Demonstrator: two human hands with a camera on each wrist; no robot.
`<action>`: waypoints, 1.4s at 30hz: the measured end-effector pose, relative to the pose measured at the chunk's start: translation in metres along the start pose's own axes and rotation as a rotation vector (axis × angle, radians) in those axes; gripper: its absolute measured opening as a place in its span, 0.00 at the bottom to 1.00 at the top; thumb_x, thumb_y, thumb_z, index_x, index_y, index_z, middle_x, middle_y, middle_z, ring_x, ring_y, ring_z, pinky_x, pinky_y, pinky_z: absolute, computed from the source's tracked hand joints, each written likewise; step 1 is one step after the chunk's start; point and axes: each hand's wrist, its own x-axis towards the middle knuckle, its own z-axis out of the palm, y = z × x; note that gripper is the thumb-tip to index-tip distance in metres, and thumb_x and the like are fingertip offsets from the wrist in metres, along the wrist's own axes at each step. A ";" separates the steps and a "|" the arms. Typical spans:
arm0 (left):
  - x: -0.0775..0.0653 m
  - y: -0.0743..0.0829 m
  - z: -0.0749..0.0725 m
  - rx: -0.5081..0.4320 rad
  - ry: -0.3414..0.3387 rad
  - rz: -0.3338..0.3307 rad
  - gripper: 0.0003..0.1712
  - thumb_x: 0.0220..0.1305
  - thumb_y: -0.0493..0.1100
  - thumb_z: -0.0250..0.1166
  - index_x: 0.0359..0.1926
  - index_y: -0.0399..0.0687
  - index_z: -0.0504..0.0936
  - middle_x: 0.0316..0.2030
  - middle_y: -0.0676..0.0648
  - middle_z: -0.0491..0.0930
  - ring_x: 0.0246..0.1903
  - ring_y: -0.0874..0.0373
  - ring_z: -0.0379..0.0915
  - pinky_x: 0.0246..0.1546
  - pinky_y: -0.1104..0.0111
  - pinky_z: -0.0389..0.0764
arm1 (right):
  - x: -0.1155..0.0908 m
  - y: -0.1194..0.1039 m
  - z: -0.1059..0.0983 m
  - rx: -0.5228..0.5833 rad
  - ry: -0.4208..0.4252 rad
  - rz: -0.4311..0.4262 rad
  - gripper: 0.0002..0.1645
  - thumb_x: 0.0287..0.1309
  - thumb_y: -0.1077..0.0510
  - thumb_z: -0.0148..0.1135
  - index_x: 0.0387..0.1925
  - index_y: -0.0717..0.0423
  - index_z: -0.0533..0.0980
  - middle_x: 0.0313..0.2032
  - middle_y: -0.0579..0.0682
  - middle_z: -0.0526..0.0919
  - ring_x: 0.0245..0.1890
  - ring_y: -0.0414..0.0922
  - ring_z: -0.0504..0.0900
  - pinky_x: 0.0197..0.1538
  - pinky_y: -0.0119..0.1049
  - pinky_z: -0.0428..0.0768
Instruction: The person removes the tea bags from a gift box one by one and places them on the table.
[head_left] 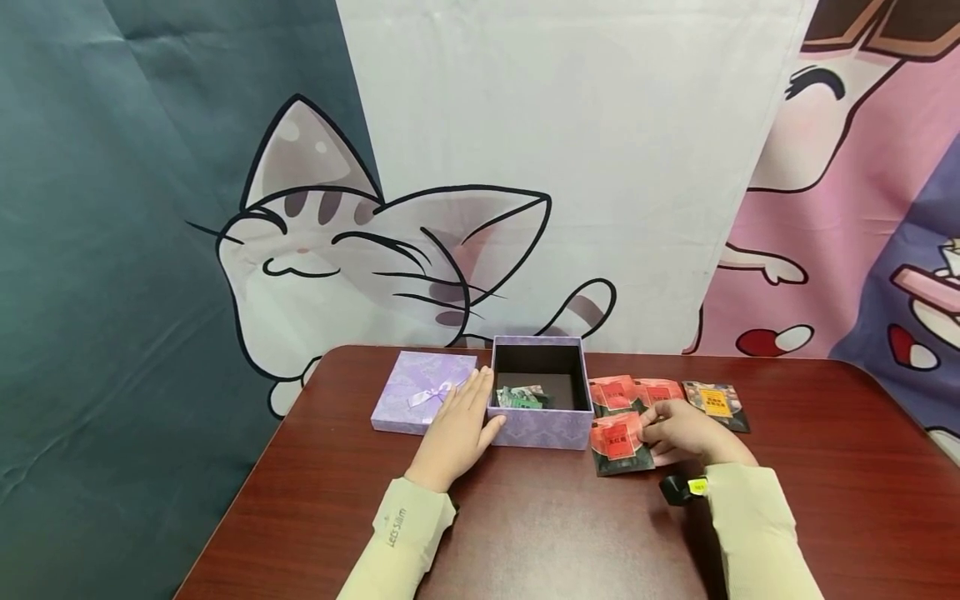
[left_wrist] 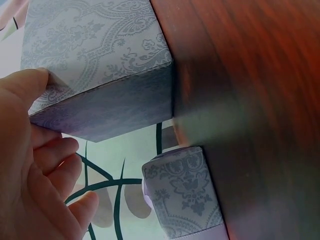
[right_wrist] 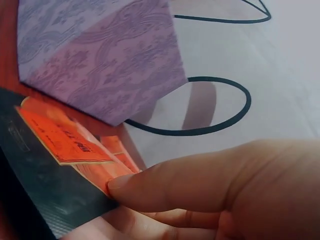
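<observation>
A purple patterned gift box (head_left: 542, 428) stands uncovered, with green packets (head_left: 522, 397) lying on its dark floor. My left hand (head_left: 459, 427) rests against the box's left side, fingers nearly straight; in the left wrist view its thumb (left_wrist: 30, 85) touches the front face near the corner. My right hand (head_left: 690, 433) pinches the right edge of a red and black packet (head_left: 618, 443) just right of the box. The right wrist view has the thumb (right_wrist: 165, 187) on top of this packet, with the other fingers partly hidden beneath.
The purple lid (head_left: 408, 392) with its ribbon bow lies left of the box. Behind the pinched packet are two more red packets (head_left: 613, 392), and a dark packet with a yellow label (head_left: 716, 405) lies farther right. A printed cloth (head_left: 600, 167) hangs behind the brown table (head_left: 555, 533).
</observation>
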 end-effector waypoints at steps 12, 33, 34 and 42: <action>0.001 -0.002 0.002 0.009 0.000 0.012 0.40 0.77 0.55 0.54 0.79 0.39 0.55 0.77 0.41 0.57 0.77 0.48 0.49 0.73 0.45 0.57 | -0.002 -0.002 0.007 -0.072 0.019 0.034 0.03 0.65 0.68 0.58 0.35 0.67 0.74 0.26 0.54 0.77 0.21 0.44 0.80 0.29 0.38 0.86; 0.000 -0.003 0.000 0.005 0.010 0.013 0.40 0.77 0.55 0.55 0.78 0.38 0.56 0.77 0.42 0.57 0.77 0.47 0.51 0.73 0.45 0.57 | -0.016 -0.045 0.016 -0.155 0.260 -0.196 0.16 0.73 0.58 0.56 0.47 0.71 0.76 0.31 0.57 0.82 0.26 0.44 0.81 0.29 0.36 0.84; 0.000 -0.003 0.000 0.005 0.008 0.011 0.40 0.77 0.55 0.55 0.78 0.38 0.56 0.77 0.42 0.57 0.77 0.47 0.50 0.73 0.45 0.57 | -0.017 -0.047 0.018 -0.150 0.280 -0.209 0.17 0.73 0.57 0.56 0.48 0.70 0.76 0.33 0.58 0.82 0.26 0.45 0.82 0.30 0.37 0.84; 0.000 -0.001 0.000 0.000 0.005 0.005 0.40 0.77 0.55 0.55 0.79 0.40 0.55 0.77 0.42 0.56 0.77 0.47 0.50 0.73 0.46 0.56 | -0.024 -0.067 0.040 -0.107 0.459 -0.340 0.15 0.72 0.59 0.57 0.52 0.66 0.78 0.42 0.63 0.81 0.30 0.51 0.88 0.34 0.35 0.85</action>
